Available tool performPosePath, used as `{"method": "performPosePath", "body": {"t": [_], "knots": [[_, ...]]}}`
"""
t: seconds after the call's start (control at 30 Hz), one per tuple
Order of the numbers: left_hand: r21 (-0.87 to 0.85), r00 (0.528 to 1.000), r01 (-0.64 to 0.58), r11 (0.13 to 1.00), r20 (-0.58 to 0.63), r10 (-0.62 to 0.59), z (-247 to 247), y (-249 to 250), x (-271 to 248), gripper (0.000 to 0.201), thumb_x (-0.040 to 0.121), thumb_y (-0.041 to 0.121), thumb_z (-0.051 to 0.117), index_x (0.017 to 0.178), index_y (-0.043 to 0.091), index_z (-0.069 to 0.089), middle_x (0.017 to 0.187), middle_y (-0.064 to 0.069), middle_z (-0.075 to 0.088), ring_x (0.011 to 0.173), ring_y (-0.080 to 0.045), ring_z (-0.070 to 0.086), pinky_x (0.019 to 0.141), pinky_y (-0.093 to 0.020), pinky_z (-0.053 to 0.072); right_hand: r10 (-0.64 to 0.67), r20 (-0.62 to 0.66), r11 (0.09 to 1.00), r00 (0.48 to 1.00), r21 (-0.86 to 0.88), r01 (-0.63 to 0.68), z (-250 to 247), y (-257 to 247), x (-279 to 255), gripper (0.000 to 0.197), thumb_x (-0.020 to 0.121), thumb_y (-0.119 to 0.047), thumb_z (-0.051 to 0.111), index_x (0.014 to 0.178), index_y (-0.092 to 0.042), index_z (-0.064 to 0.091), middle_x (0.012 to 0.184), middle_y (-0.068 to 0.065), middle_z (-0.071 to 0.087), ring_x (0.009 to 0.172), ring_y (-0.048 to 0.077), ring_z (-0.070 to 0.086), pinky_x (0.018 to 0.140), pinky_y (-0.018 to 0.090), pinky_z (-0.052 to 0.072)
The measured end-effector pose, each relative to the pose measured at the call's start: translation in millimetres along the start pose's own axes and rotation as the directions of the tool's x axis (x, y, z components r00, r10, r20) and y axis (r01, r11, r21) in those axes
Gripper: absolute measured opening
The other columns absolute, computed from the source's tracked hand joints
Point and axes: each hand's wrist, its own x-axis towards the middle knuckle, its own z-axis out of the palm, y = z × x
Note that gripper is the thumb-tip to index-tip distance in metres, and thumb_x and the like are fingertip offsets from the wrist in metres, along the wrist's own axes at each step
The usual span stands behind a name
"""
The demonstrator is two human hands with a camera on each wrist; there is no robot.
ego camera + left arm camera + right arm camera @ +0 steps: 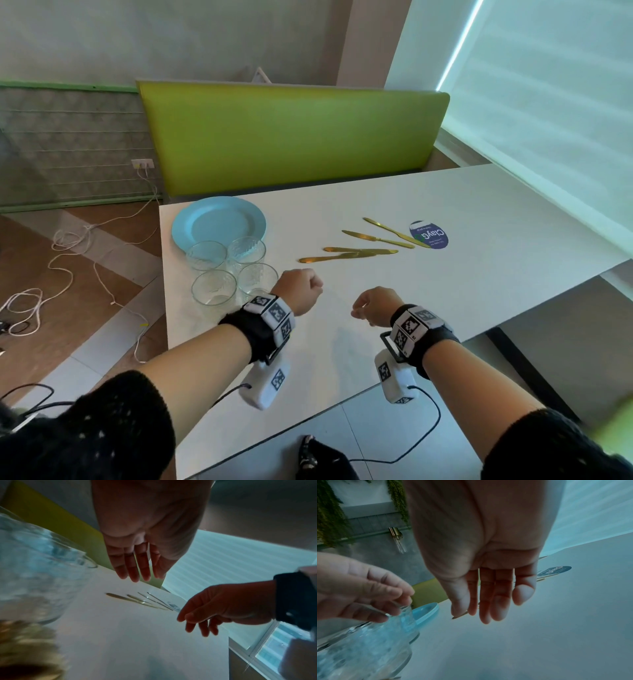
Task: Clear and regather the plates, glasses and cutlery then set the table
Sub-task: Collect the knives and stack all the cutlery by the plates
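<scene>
the gathering looks done to me: the blue plates [219,222] sit stacked at the far left corner of the table [445,291], four glasses [233,270] clustered just in front, the gold cutlery [363,245] loose mid-table. nothing is laid out yet. my left hand [301,289] hangs beside the nearest glass, my right hand [375,306] apart from it, fingers of both loose and holding nothing.

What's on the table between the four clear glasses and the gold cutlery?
Nothing: in the head view only bare white table separates the four clear glasses from the gold cutlery.
</scene>
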Motion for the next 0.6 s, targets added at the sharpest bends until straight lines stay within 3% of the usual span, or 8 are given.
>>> {"method": "performPosePath", "body": {"t": [0.07, 0.17, 0.27, 0.4, 0.5, 0.6], "knots": [[-0.019, 1.000, 0.007, 1.000, -0.014, -0.007, -0.3, 14.7, 19.7, 0.021, 0.089, 0.017, 0.054, 0.101, 0.008, 0.068, 0.110, -0.006, 0.069, 0.107, -0.022, 0.061, 0.087, -0.020, 0.042, 0.004, -0.009, 1.000, 1.000, -0.004, -0.004, -9.0, 7.0, 13.3, 0.026, 0.089, -0.028, 0.062, 0.109, -0.012, 0.068, 0.089, 0.001, 0.061, 0.082, 0.014, 0.055, 0.085, 0.025, 0.048], [0.027, 0.999, 0.038, 0.999, 0.011, -0.038, 4.0, 29.4, 57.7, 0.021, 0.089, 0.015, 0.050, 0.099, 0.006, 0.067, 0.112, -0.009, 0.068, 0.109, -0.026, 0.059, 0.091, -0.026, 0.045, 0.018, -0.013, 1.000, 1.000, -0.008, -0.018, -23.9, 22.1, 38.9, 0.027, 0.090, -0.028, 0.062, 0.110, -0.011, 0.068, 0.090, 0.002, 0.061, 0.081, 0.014, 0.054, 0.084, 0.024, 0.048], [0.184, 0.991, 0.081, 0.980, 0.094, -0.100, 15.2, 36.4, 102.2, 0.019, 0.090, 0.018, 0.051, 0.098, 0.006, 0.063, 0.115, -0.012, 0.066, 0.109, -0.029, 0.060, 0.090, -0.031, 0.046, 0.032, -0.021, 0.999, 0.999, -0.009, -0.032, -45.9, 39.8, 68.8, 0.026, 0.090, -0.028, 0.061, 0.109, -0.011, 0.068, 0.107, 0.006, 0.069, 0.081, 0.014, 0.055, 0.087, 0.025, 0.049], [0.389, 0.969, 0.106, 0.915, 0.164, -0.183, 36.3, 32.7, 150.5, 0.026, 0.092, 0.019, 0.050, 0.108, 0.003, 0.063, 0.112, -0.013, 0.067, 0.104, -0.029, 0.063, 0.078, -0.028, 0.046, 0.063, -0.047, 0.998, 0.997, 0.019, -0.062, -77.2, 66.9, 105.1, 0.025, 0.089, -0.026, 0.062, 0.108, -0.011, 0.069, 0.109, 0.006, 0.070, 0.083, 0.014, 0.056, 0.091, 0.028, 0.051], [0.494, 0.961, 0.088, 0.865, 0.188, -0.205, 50.9, 27.6, 173.6, 0.027, 0.093, 0.012, 0.045, 0.109, 0.002, 0.064, 0.115, -0.013, 0.066, 0.108, -0.029, 0.063, 0.088, -0.030, 0.049, 0.089, -0.050, 0.995, 0.995, 0.050, -0.086, -98.0, 86.3, 129.1, 0.020, 0.089, -0.024, 0.062, 0.102, -0.011, 0.069, 0.106, 0.006, 0.069, 0.084, 0.015, 0.057, 0.091, 0.029, 0.051], [0.552, 0.951, 0.096, 0.829, 0.196, -0.240, 64.0, 21.1, 187.0, 0.028, 0.092, 0.008, 0.043, 0.110, 0.002, 0.063, 0.117, -0.014, 0.064, 0.108, -0.030, 0.062, 0.091, -0.033, 0.049, 0.096, -0.048, 0.992, 0.994, 0.089, -0.092, -110.0, 100.2, 148.9, 0.011, 0.089, -0.023, 0.062, 0.095, -0.015, 0.067, 0.094, 0.004, 0.066, 0.081, 0.017, 0.059, 0.085, 0.027, 0.050]]}}
